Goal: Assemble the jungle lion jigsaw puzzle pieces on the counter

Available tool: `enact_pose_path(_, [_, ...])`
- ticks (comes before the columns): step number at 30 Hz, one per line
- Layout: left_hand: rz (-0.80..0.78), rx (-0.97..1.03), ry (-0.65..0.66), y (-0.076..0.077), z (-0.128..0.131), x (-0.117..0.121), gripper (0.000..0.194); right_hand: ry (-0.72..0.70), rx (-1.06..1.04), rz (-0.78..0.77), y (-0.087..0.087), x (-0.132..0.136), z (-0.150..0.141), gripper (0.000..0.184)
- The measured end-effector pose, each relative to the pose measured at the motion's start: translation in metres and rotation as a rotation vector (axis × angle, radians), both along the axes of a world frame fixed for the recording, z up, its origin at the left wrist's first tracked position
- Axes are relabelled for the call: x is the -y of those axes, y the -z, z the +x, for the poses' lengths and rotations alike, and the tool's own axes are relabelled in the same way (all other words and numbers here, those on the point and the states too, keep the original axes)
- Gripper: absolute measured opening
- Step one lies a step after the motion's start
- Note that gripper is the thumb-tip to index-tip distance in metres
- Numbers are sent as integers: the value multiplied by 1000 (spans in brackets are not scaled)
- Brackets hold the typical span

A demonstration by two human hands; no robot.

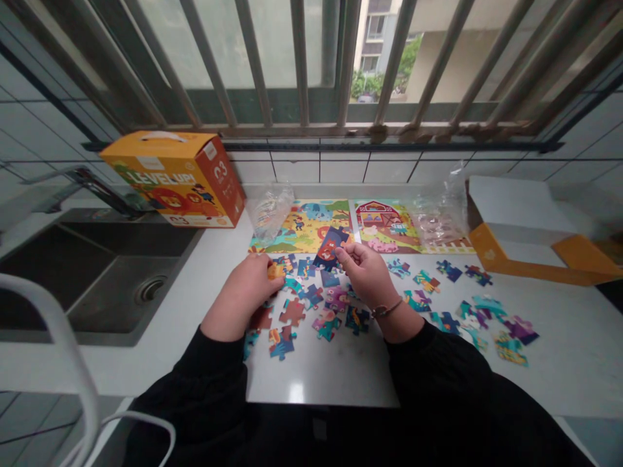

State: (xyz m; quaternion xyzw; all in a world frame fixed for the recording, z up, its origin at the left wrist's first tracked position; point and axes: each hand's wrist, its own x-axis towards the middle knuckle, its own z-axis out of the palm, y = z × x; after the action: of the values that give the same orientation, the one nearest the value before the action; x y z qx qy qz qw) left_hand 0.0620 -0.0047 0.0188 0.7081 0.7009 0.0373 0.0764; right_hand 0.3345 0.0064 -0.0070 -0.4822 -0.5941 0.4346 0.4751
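My right hand (366, 267) pinches a dark blue puzzle piece (327, 248) with a red figure on it, raised and tilted over the counter. Closed at the left edge of the pile, my left hand (248, 285) has thumb and fingers on a yellow-orange puzzle piece (277, 270). Between the hands lie several loose pieces, among them a brown piece (293, 312), a purple piece (337, 298) and a dark piece with an orange shape (357, 320). More pieces, such as a teal one (488, 305), are spread to the right of my right wrist.
Behind the pieces lie a yellow animal picture (321, 217) and a farm picture (387, 227), partly under clear plastic bags (440, 220). An orange box (180, 181) stands beside the sink (97, 279). An opened box (525, 240) is at right. Window bars (302, 65) rise behind.
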Motion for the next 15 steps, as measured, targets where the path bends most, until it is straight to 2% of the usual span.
enact_pose_path(2, [66, 63, 4, -3, -2, 1, 28, -2, -5, 3, 1, 0, 0, 56])
enact_pose_path(4, [206, 193, 18, -5, -3, 2, 41, 3, 1, 7, 1, 0, 0, 56])
enact_pose_path(7, [337, 554, 49, -7, 5, 6, 61, 17, 6, 8, -1, 1, 0, 59])
enact_pose_path(9, [257, 957, 48, -6, 16, 9, 67, 17, -20, -4, -2, 1, 0, 61])
enact_pose_path(12, [-4, 1553, -45, -4, 31, 13, 76, 8, -72, -37, -2, 0, -1, 64])
enact_pose_path(15, [-263, 1814, -136, -4, 37, 14, 76, 4, -96, -56, -2, -1, -2, 65])
